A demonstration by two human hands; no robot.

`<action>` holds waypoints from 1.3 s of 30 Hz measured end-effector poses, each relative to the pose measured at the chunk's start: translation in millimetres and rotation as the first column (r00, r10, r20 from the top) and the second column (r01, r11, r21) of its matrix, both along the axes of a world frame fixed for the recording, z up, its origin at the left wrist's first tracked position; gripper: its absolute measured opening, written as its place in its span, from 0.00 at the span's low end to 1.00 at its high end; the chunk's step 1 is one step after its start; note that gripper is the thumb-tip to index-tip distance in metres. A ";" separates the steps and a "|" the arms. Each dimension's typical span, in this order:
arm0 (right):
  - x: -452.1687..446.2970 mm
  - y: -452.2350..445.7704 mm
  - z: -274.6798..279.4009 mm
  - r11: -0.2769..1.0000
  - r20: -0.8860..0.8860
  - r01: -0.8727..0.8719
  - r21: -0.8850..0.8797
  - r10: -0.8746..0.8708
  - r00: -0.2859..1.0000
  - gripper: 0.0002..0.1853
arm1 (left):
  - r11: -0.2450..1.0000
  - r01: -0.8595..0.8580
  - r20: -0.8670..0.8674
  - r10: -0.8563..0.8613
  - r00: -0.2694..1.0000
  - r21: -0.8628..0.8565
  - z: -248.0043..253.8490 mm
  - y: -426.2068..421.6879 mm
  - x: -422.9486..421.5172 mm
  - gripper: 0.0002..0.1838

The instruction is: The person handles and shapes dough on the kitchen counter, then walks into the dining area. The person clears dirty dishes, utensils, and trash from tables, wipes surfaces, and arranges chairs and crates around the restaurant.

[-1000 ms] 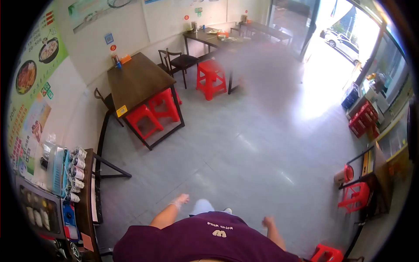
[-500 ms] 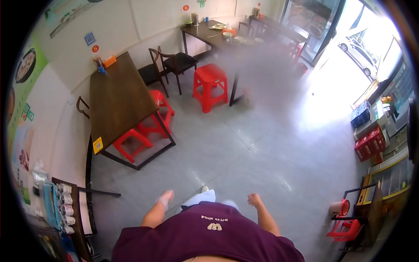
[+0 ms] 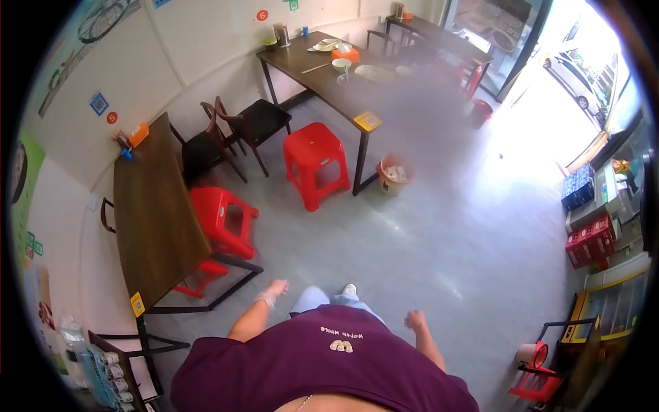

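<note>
My left hand (image 3: 277, 288) hangs out in front of my body on the left, fingers bunched, with nothing visible in it. Something clear and whitish, perhaps a thin plastic glove, wraps its wrist. On the other side my right hand (image 3: 414, 320) is curled into a loose fist, apart from any object. The nearest furniture to my left hand is a brown table (image 3: 154, 226) with red stools (image 3: 223, 220) at its side. Farther ahead, a second table (image 3: 302, 63) bears bowls (image 3: 341, 64), a plate (image 3: 325, 45), chopsticks (image 3: 316, 69) and an orange tissue box (image 3: 345, 55).
A red stool (image 3: 316, 161) and a waste bin (image 3: 393, 177) with crumpled tissues stand ahead on the grey floor. Dark chairs (image 3: 255, 122) line the left wall. Boxes (image 3: 590, 242) and a small red-framed stand (image 3: 535, 384) are on the right. A blurred patch hides part of the far table.
I have moved forward: the tables and stools are closer and lower in view, and the waste bin now shows clearly. My left hand has swung forward; the right one sits slightly farther right.
</note>
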State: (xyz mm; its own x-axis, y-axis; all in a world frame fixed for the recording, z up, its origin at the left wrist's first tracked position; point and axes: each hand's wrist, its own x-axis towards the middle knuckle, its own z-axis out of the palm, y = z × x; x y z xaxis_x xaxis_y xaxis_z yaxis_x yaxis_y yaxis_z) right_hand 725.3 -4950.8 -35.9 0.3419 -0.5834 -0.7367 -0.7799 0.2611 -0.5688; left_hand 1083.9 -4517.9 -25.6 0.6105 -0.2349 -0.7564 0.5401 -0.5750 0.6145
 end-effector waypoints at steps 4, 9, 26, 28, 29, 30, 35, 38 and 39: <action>182.1 -70.6 71.4 0.954 0.096 -0.297 -0.036 0.299 0.949 0.08 | 0.954 -0.227 -0.121 0.253 0.960 0.195 17.2 11.4 -0.9 0.17; 358.7 -132.1 87.9 0.893 0.168 -0.407 -0.190 0.438 0.883 0.11 | 0.979 -0.071 -0.112 0.094 0.989 0.193 36.2 -8.5 46.9 0.17; 422.5 -251.9 60.9 0.942 -0.172 -0.251 0.224 0.292 0.941 0.12 | 0.970 -0.203 0.219 0.228 0.949 -0.132 157.3 -303.3 388.9 0.19; 440.8 -269.7 52.5 0.953 -0.159 -0.236 0.191 0.267 0.950 0.12 | 0.978 -0.183 0.180 0.199 0.963 -0.103 157.6 -316.5 397.8 0.19; 451.6 -283.1 49.5 0.969 -0.131 -0.204 0.139 0.222 0.966 0.11 | 0.989 -0.129 0.136 0.137 0.981 -0.069 147.8 -318.7 393.0 0.20; 459.9 -297.4 51.0 0.982 -0.105 -0.170 0.085 0.179 0.978 0.11 | 0.996 -0.073 0.085 0.076 0.993 -0.041 135.4 -320.2 385.4 0.21; 535.5 -339.7 66.7 0.959 0.014 -0.271 0.084 0.271 0.962 0.12 | 0.982 -0.185 0.063 0.183 0.981 0.033 114.6 -312.3 372.8 0.21; 559.5 -348.7 66.5 0.936 -0.011 -0.346 0.064 0.347 0.938 0.13 | 0.968 -0.252 0.075 0.250 0.965 0.020 112.1 -303.2 367.7 0.21; 569.4 -352.3 66.2 0.930 -0.014 -0.362 0.058 0.364 0.931 0.13 | 0.960 -0.277 0.087 0.274 0.958 0.029 114.9 -302.2 366.7 0.21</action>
State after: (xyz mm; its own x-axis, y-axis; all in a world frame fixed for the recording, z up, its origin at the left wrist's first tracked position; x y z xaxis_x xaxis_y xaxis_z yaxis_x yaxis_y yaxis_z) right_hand 1294.7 -5303.1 30.3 0.5043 -0.3823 -0.7743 -0.8407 -0.0127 -0.5413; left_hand 1450.6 -4820.1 89.3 0.7069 -0.0189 -0.7070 0.6304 -0.4365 0.6420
